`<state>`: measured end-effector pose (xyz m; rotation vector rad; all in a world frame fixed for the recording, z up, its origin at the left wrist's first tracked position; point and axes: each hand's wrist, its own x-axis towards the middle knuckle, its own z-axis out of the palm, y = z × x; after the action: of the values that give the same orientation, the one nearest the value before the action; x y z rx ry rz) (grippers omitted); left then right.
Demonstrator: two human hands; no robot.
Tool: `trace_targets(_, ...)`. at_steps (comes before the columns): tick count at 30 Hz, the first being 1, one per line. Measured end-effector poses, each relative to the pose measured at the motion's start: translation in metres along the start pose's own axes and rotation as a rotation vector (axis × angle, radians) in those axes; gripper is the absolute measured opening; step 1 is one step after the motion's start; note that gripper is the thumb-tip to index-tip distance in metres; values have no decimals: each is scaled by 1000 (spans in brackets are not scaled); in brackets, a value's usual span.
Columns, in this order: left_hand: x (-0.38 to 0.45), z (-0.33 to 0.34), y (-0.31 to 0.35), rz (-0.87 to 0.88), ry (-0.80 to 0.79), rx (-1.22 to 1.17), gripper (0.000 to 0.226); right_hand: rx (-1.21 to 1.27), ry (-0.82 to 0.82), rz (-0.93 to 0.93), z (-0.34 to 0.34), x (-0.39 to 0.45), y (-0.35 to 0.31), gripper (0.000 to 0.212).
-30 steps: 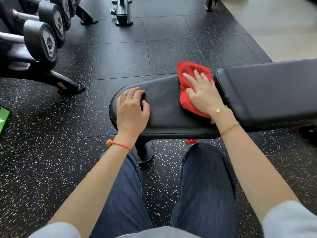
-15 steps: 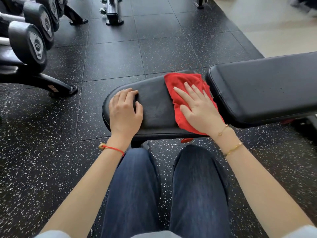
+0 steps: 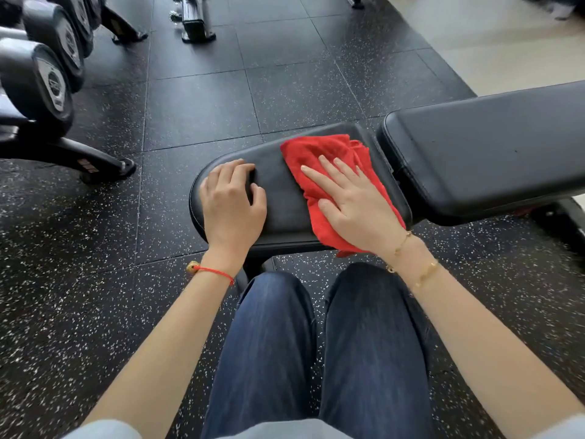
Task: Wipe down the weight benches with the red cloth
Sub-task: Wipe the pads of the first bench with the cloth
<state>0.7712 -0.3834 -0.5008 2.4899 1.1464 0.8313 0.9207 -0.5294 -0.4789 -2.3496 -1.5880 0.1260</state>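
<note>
Cloth: my right hand point(image 3: 354, 210) lies flat, fingers point(image 3: 319, 180) straight and spread, pressing the red cloth point(image 3: 319, 156) on the seat pad point(image 3: 285, 198) at the middle of the frame.
Brace: my left hand point(image 3: 232, 204) rests on the pad's rounded left end, fingers bent down, gripping nothing.
Under way: I judge the seat pad's right part is being wiped now (no wet streak shows, so I cannot tell which parts are finished).
Left: the pad area under my left hand, and the long back pad point(image 3: 490, 147) at the right, which the cloth lies just beside.
Other benches: none clearly shown here.
</note>
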Motion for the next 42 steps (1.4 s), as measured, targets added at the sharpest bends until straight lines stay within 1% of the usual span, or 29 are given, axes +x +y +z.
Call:
trace_targets(2,0,0,-1,8,3,-1,34,14,-16,65,-8,1,20,58)
trace_targets(4,0,-1,0,8,0,4,34,-12,-28,175,-14,21,34,57)
trace_targets(7,-1,-1,1,2,-1,7,35,-49,-47,279,-14,57,33,57)
trace_targets(10,-1,-1,2,-5,-4,11,35,-61,-48,204,-6,59,13,59)
trace_targets(13,-1,0,2,-9,-6,16,35,-67,-1,50,1,20,-2,60)
trace_targets(14,-1,0,2,-7,-6,18,35,-67,6,26,2,6,-2,60)
trace_targets(17,-2,0,2,5,-8,23,36,-65,-1,62,-6,-10,14,59)
trace_targets(20,-3,0,3,2,-8,27,36,-136,10,138,-11,13,25,57)
trace_targets(23,-3,1,5,-5,-8,36,36,-224,3,127,-10,39,21,57)
trace_targets(26,-2,1,5,-3,-8,39,36,-113,-22,98,-8,33,15,58)
trace_targets(30,-3,0,4,-2,-22,32,36,-13,18,72,-7,1,22,57)
trace_targets(33,-3,-1,5,-2,-29,37,36,33,4,156,-12,14,39,57)
trace_targets(35,-3,-1,6,-8,-33,44,36,23,-9,239,-15,40,45,56)
trace_targets(37,-3,-1,8,-13,-31,43,36,-4,-18,281,-15,63,42,56)
trace_targets(39,-2,-1,8,-17,-23,41,35,-32,-20,234,-11,72,26,56)
trace_targets(42,-1,-1,7,-27,-7,30,34,-53,-6,52,0,49,0,57)
